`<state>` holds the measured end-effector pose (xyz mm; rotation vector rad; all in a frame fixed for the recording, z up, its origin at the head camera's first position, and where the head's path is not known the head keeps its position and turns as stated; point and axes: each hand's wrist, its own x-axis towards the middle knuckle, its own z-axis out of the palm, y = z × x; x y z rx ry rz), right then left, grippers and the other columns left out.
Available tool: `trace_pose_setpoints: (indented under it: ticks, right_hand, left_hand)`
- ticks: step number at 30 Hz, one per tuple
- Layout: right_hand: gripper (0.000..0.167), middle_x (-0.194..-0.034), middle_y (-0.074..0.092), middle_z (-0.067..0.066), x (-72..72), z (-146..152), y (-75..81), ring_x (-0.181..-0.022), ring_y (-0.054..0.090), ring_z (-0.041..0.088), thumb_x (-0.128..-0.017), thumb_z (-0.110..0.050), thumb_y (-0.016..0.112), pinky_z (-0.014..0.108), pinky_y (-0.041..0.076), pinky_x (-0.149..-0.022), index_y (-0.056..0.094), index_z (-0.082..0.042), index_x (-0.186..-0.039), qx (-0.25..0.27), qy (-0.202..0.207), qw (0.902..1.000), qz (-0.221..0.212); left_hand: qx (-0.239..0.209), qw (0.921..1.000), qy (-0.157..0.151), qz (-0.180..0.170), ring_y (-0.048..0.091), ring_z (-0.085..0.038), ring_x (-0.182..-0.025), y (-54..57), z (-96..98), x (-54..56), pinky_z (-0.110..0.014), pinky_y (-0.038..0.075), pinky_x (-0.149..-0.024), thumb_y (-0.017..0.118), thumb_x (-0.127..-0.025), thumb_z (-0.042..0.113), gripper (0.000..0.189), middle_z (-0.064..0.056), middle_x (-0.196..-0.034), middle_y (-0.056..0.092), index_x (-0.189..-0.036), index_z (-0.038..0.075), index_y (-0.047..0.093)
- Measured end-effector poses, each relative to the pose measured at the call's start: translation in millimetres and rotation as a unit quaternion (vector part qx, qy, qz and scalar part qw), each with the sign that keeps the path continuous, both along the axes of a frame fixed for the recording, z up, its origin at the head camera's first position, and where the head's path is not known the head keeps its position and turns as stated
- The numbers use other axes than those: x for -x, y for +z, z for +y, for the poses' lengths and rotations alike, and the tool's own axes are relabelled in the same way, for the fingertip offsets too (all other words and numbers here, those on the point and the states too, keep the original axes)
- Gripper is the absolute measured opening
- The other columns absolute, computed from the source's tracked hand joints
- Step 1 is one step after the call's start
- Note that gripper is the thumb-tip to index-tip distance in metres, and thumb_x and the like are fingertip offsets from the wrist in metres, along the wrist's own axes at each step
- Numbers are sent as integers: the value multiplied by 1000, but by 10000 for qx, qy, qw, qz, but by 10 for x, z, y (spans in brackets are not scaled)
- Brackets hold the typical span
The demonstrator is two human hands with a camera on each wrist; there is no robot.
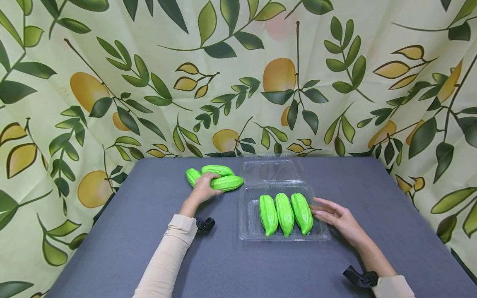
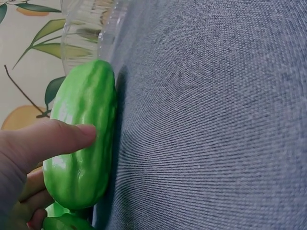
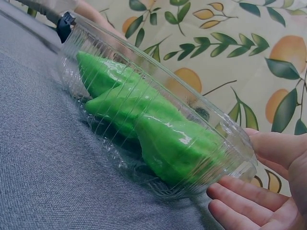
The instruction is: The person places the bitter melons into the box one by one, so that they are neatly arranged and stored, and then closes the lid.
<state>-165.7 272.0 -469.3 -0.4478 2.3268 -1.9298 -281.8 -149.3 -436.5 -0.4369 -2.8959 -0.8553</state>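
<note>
The left hand pinches a green fruit on the bench, left of an open clear box. Three green fruits lie inside. The right hand, fingers spread, is by the box's right side.

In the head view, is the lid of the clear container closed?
No, the lid lies open at the far side of the clear container, leaving the three green gourds inside uncovered.
</note>
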Motion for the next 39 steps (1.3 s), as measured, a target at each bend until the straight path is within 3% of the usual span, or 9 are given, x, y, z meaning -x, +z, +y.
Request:
trace_pose_setpoints:
  ticks: [11,18,39]
  right_hand:
    - [50,-110,68,-23,5,-3,-3,-101,65,-6,-96,-10,56,12,55,-83,39,12,-138,-36,-11,10000,4]
    - [50,-112,68,-21,0,-1,5,-103,65,-6,-96,-8,55,12,54,-84,38,12,-139,115,88,9999,14]
    - [48,-114,68,-21,15,11,-25,-104,65,-6,-97,-6,54,11,54,-84,38,12,-139,152,162,9997,125]
  left_hand:
    - [-3,10000,17,64,56,-37,-123,-14,19,4,-51,37,-101,82,-72,12,55,-17,-127,65,-123,3,62]
    - [-110,9999,55,72,57,-37,-123,5,-2,3,-51,42,-107,82,-73,11,57,-19,-128,64,-125,1,61]
    - [-1071,9939,33,274,55,-37,-124,48,-57,-96,-48,43,-108,79,-73,11,55,-21,-126,63,-123,-2,61]
